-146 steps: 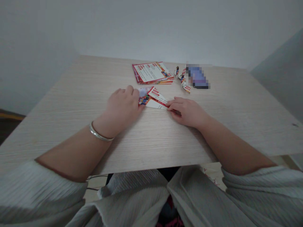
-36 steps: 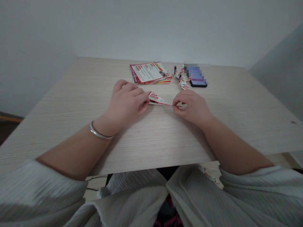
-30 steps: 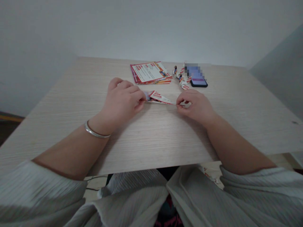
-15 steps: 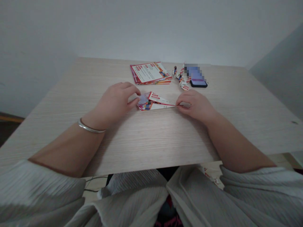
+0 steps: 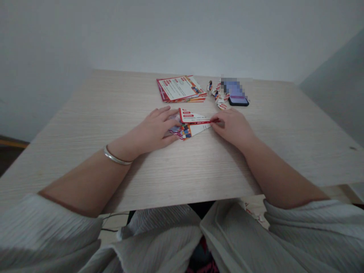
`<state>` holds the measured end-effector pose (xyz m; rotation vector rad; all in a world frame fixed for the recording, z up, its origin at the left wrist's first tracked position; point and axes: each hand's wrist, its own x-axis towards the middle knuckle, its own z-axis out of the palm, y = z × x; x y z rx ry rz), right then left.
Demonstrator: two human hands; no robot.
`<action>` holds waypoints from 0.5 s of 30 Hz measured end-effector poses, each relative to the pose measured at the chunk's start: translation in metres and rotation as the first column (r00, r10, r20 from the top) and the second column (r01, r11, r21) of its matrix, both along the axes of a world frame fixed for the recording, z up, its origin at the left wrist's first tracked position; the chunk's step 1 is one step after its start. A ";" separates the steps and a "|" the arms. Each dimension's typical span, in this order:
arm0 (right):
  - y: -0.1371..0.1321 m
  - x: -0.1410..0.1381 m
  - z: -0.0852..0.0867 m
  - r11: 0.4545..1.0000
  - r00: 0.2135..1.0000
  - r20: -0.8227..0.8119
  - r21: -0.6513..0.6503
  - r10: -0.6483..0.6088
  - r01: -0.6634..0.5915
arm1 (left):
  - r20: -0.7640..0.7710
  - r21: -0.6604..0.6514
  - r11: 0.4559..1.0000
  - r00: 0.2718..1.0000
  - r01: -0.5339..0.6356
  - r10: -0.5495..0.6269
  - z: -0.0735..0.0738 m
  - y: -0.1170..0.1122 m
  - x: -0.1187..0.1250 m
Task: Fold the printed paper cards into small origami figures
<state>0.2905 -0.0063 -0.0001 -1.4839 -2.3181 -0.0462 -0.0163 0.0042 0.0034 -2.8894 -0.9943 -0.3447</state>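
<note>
A folded printed paper, white with red and coloured print, lies on the table between my hands. It is wide at the left and narrows to a point at the right. My left hand rests over its wide end with the fingers spread flat, covering part of the print. The narrow tip is pinched between the thumb and fingers of my right hand. A silver bangle circles my left wrist.
Behind the paper, a stack of printed leaflets lies on the wooden table. Small folded paper pieces sit right of the stack, beside a phone. A wall stands behind the table.
My left hand has slid right and its fingers have spread flat over the wide end. The paper's folds have parted more. My right hand still pinches the tip, slightly farther left.
</note>
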 end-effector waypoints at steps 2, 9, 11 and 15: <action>-0.002 -0.004 0.001 0.999 0.999 -0.016 -0.026 -0.037 0.037 | 0.031 0.027 0.999 0.999 0.040 -0.041 0.001 -0.001 0.000; -0.011 -0.023 0.000 0.990 0.988 -0.142 -0.116 0.067 -0.084 | 0.054 -0.019 0.982 0.981 0.188 -0.187 0.009 -0.008 0.006; -0.011 -0.027 -0.004 0.975 0.975 -0.172 -0.143 0.143 -0.168 | 0.044 -0.034 0.979 0.979 0.201 -0.200 0.009 -0.010 0.009; -0.006 -0.030 -0.011 0.940 0.941 -0.233 -0.183 0.244 -0.289 | 0.063 -0.052 0.978 0.978 0.200 -0.197 0.006 -0.012 0.012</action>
